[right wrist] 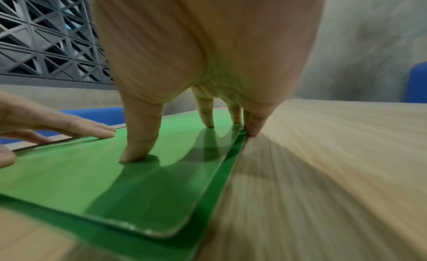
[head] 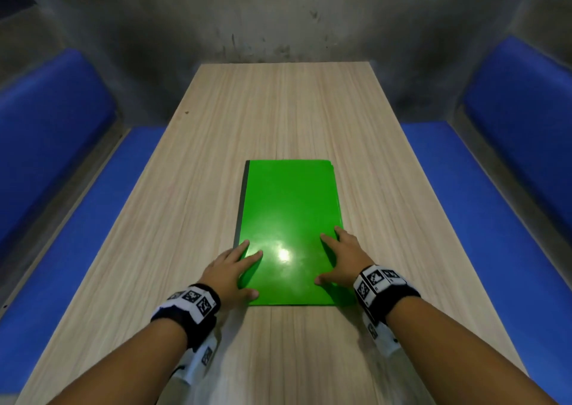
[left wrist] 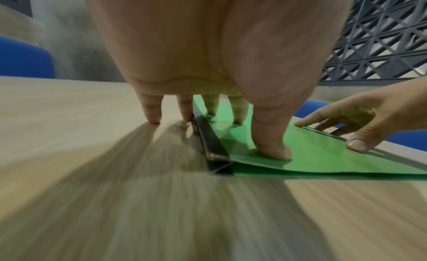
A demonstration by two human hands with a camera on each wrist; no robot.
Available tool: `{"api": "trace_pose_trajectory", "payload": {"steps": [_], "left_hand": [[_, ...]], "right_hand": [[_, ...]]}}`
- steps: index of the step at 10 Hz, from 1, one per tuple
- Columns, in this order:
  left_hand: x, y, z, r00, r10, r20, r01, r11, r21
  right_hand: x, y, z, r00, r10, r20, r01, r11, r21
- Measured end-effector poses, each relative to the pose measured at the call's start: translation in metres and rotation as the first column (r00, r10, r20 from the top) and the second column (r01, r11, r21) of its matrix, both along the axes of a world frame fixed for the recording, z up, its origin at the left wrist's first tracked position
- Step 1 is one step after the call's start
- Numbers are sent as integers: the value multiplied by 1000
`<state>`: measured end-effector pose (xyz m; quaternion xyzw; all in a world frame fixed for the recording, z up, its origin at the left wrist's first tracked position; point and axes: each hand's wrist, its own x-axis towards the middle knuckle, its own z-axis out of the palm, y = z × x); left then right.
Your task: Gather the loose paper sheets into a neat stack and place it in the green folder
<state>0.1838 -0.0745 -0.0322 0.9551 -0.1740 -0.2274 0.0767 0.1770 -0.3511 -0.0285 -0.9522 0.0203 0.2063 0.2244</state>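
Green folder (head: 288, 212) lies closed — glossy, black-spined — under flat-fingered left hand (head: 229, 268) and right hand (head: 343, 257), neither grip curled.

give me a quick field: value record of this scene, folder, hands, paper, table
folder: green folder closed, flat on the table, dark spine on the left
left hand: left hand flat on the near left corner, fingers spread, some on the table
right hand: right hand flat along the right edge, fingers straight
paper: no loose sheets visible
table: light wooden table
surroundings: blue benches on both sides
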Motion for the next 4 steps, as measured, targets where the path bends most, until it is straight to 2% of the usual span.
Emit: {"api": "trace_pose_trajectory", "payload": {"steps": [1, 4], "left_hand": [[20, 0, 3, 1000, -2, -8, 2, 1000, 4], [20, 0, 6, 1000, 19, -17, -19, 1000, 4]], "right_hand": [[18, 1, 1, 1000, 3, -6, -3, 1000, -16], [17, -1, 2, 1000, 8, 15, -8, 1000, -18]]}}
